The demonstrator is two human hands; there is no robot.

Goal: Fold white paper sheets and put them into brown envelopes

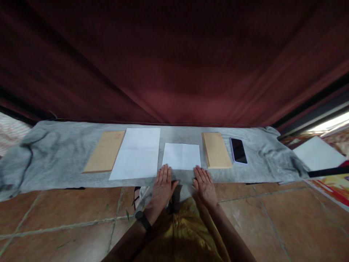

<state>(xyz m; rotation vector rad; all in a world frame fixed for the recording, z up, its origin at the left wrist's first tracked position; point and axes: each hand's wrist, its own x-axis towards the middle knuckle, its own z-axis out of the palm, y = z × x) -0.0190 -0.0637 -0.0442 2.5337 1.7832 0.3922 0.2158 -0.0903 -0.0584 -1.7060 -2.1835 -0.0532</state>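
on the grey cloth [54, 156], spread across the tiled floor [68, 211]: papers and envelopes lie in a row
folded white sheet [181, 156]: lies flat at the middle of the cloth, at 12 o'clock from both hands, just past the fingertips
left hand [162, 185]: flat and spread, palm down on the cloth, holding nothing; fingertips at the sheet's near left corner, whether they touch it cannot be told
right hand [205, 186]: also flat and spread, palm down, holding nothing; fingertips at the sheet's near right corner
wristband [143, 217]: dark, on the left wrist
large white sheet [136, 153]: unfolded, at 10 o'clock from the left hand, just beside the folded sheet
single brown envelope [105, 151]: at 9 o'clock from the large sheet, its edge tucked against it
brown envelope stack [216, 150]: at 1 o'clock from the right hand, just beside the folded sheet
phone [238, 150]: dark screen up, at 3 o'clock from the stack
red curtain [174, 62]: hangs behind the cloth at 12 o'clock
yellow garment [180, 233]: over the person's lap, between the forearms
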